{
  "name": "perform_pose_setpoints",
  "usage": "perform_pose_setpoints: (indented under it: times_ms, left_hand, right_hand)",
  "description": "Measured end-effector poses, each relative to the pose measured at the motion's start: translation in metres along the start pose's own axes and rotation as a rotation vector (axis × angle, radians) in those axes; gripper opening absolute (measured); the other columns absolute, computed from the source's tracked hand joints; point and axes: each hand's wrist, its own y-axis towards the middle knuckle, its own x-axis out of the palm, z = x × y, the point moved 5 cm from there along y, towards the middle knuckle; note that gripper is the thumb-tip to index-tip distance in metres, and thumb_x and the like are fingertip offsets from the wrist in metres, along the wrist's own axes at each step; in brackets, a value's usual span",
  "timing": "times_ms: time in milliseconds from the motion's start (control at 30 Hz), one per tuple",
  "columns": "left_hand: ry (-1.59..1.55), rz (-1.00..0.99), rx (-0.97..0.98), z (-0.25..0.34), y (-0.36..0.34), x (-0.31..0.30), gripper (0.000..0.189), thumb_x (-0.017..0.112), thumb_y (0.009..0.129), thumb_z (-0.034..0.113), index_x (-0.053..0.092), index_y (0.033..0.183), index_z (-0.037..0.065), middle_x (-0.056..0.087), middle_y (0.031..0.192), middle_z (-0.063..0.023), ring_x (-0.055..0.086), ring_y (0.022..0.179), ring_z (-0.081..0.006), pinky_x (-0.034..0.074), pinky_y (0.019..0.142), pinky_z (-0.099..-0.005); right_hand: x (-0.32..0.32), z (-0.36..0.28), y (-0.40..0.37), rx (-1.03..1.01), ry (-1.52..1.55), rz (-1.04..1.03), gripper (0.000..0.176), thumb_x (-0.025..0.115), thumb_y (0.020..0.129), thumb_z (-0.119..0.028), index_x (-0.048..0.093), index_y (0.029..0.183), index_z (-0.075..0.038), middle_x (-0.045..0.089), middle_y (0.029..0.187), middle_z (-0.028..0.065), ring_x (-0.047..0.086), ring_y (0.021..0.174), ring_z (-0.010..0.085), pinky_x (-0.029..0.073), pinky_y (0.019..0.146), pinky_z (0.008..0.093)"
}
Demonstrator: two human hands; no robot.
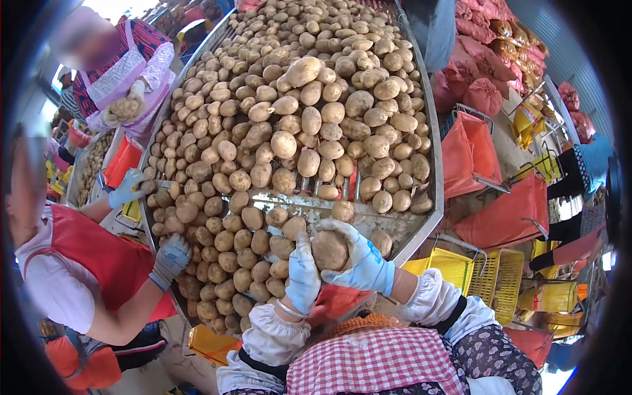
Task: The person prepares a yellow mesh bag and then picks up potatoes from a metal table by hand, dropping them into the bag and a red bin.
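A large round potato [330, 251] is between my two gloved hands near the front edge of the sorting table. My right hand [364, 263] curls around its right side and top, fingers closed on it. Against its left side lies my left hand [303, 275], fingers upright and close together, so both hands cup the potato. Just beyond the left fingertips is another potato [294, 228]. A smaller potato [342, 210] sits on the bare strip behind my right hand, and one more [380, 241] lies to its right.
Potatoes [283, 141] heap over the slatted table, bounded by a metal rim [431, 227]. At left, a co-worker in a red apron [108, 257] handles potatoes; another person [122, 79] stands behind. Red baskets [471, 155], yellow crates [484, 276] and stacked red sacks [477, 66] occupy the right.
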Motion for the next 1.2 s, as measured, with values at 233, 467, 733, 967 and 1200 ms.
perform_pose_setpoints:
  times_ms: [233,467,733,967,1200]
  left_hand:
    - [-0.094,-0.068,-0.039,-0.031,-0.003,0.022,0.048,0.03,0.102,0.041,0.059,0.107,0.002,0.063,0.09,-0.0026,0.059,0.08,-0.0142,0.05,0.07,-0.0314]
    - [0.951,-0.294,0.216,0.003,0.022,0.037,0.043,0.039,0.097,0.038,0.062,0.087,0.002,0.063,0.078,-0.0226,0.061,0.075,-0.0401,0.048,0.064,-0.0455]
    - [1.466,0.113,0.585,0.003,0.052,-0.066,0.047,0.057,0.086,0.029,0.054,0.123,0.001,0.047,0.131,-0.0219,0.044,0.12,-0.0437,0.035,0.102,-0.0508]
    - [1.478,0.123,0.31,0.034,0.136,-0.061,0.063,0.061,0.082,0.039,0.043,0.132,0.007,0.051,0.127,-0.0217,0.057,0.105,-0.0362,0.048,0.082,-0.0452]
    - [0.902,0.119,-0.023,0.013,0.168,-0.072,0.048,0.056,0.086,0.035,0.047,0.125,0.009,0.057,0.116,-0.0143,0.061,0.095,-0.0287,0.052,0.075,-0.0423]
  right_hand:
    - [-0.01,0.006,-0.023,-0.098,0.004,0.311,0.042,0.073,0.076,-0.013,0.053,0.111,-0.004,0.061,0.109,0.0107,0.058,0.102,0.0199,0.047,0.09,0.0342]
    - [-0.068,0.041,-0.067,0.206,0.532,0.398,0.028,0.051,0.094,-0.021,0.052,0.115,-0.003,0.061,0.102,0.0118,0.061,0.09,0.0224,0.052,0.078,0.0337]
    - [-0.23,0.179,-0.284,0.293,-1.31,0.239,0.032,0.051,0.091,-0.021,0.057,0.119,-0.006,0.061,0.115,0.0143,0.058,0.106,0.028,0.045,0.093,0.0381]
    - [-0.099,0.015,0.02,0.097,-0.744,0.246,0.044,0.063,0.08,-0.012,0.055,0.123,-0.008,0.05,0.132,0.0183,0.061,0.105,0.0294,0.049,0.09,0.0373]
    - [-0.023,0.081,0.17,0.325,-1.283,-0.189,0.064,0.058,0.082,-0.014,0.032,0.141,-0.011,0.038,0.143,0.0136,0.064,0.098,0.0313,0.051,0.078,0.0442]
